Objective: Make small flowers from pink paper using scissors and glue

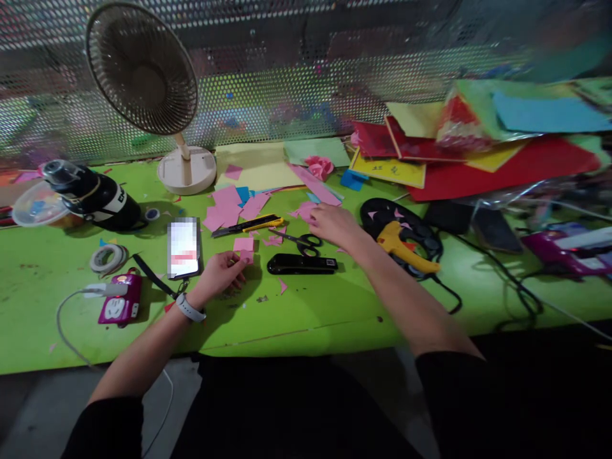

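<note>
My left hand [220,273] rests on the green table [310,312] with its fingers curled round a small pink paper piece [247,256], just below a pink paper square [243,243]. My right hand [331,223] reaches forward, fingers bent down onto pink paper scraps [303,210] beside black-handled scissors [301,240]. A black stapler [302,264] lies between the two hands. A yellow and black utility knife [248,225] lies just beyond the pink square.
A phone [183,248] lies left of my left hand, with tape rolls [109,258], a pink device [120,299] and a black bottle [95,196] further left. A fan [143,70] stands at the back. A yellow glue gun [404,245] lies right; coloured paper sheets [478,140] are piled beyond.
</note>
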`<state>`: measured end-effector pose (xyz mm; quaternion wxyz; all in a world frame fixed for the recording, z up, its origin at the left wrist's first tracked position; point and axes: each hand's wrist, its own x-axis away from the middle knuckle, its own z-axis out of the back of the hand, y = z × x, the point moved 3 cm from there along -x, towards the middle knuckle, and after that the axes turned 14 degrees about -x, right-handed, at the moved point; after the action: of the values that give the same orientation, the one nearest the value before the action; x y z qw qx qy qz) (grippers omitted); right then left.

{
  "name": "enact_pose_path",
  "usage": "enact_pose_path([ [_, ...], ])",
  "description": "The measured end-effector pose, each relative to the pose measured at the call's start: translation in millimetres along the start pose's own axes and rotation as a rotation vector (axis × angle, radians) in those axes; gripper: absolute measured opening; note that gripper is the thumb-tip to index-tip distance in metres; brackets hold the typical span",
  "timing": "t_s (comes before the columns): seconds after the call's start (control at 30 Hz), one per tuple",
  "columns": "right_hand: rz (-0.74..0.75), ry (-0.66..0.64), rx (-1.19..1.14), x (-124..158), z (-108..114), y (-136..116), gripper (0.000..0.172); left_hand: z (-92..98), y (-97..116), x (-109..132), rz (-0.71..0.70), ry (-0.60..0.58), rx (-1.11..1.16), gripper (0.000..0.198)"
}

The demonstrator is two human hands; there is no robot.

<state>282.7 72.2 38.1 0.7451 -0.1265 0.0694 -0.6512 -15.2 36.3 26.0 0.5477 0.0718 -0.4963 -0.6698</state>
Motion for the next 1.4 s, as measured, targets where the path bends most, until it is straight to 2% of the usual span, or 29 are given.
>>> enact_pose_path([
  [0.13, -0.010, 0.026, 0.020, 2.0, 1.7, 0.0, 0.026, 2.0, 1.5, 2.0, -0.037, 0.026, -0.243, 0.046],
  [0.27, 0.001, 0.104, -0.071, 5.3, 6.3, 5.5, 0.023, 15.8, 13.7, 7.6, -0.105, 0.212, -0.595, 0.051],
  [0.37, 0.029, 0.208, -0.243, 6.6, 9.0, 13.0, 0.021, 27.9, 26.5, 14.1, -0.137, 0.293, -0.689, 0.045],
  [0.5, 0.057, 0.301, -0.321, 8.1, 8.7, 17.7, 0.020, 35.6, 48.1, 20.1, -0.251, 0.319, -0.610, 0.041],
  [0.67, 0.192, 0.378, -0.262, 10.5, 5.7, 12.2, 0.018, 29.0, 68.9, 14.5, -0.346, 0.280, -0.520, 0.040],
  [0.87, 0.198, 0.284, -0.212, 10.9, 1.2, 12.2, 0.016, 18.7, 74.1, 3.9, -0.398, 0.214, -0.398, 0.035],
  [1.03, 0.190, 0.138, -0.228, 11.2, -1.1, 9.4, 0.015, 15.0, 74.9, 0.4, -0.423, 0.163, -0.343, 0.040],
  [1.13, 0.173, 0.118, -0.263, 10.1, -1.7, 9.8, 0.016, 12.1, 72.9, -2.9, -0.423, 0.141, -0.302, 0.043],
  [1.2, 0.160, 0.162, -0.298, 10.7, 2.4, 11.7, 0.016, 10.0, 70.6, -5.8, -0.411, 0.115, -0.259, 0.043],
  [1.27, 0.176, 0.260, -0.322, 14.6, 11.3, 11.2, 0.017, 8.3, 68.9, -9.1, -0.385, 0.076, -0.189, 0.042],
  [1.4, 0.311, 0.585, -0.287, 36.1, 34.1, -11.4, 0.019, 1.6, 70.8, -16.1, -0.254, -0.104, 0.137, 0.035],
])
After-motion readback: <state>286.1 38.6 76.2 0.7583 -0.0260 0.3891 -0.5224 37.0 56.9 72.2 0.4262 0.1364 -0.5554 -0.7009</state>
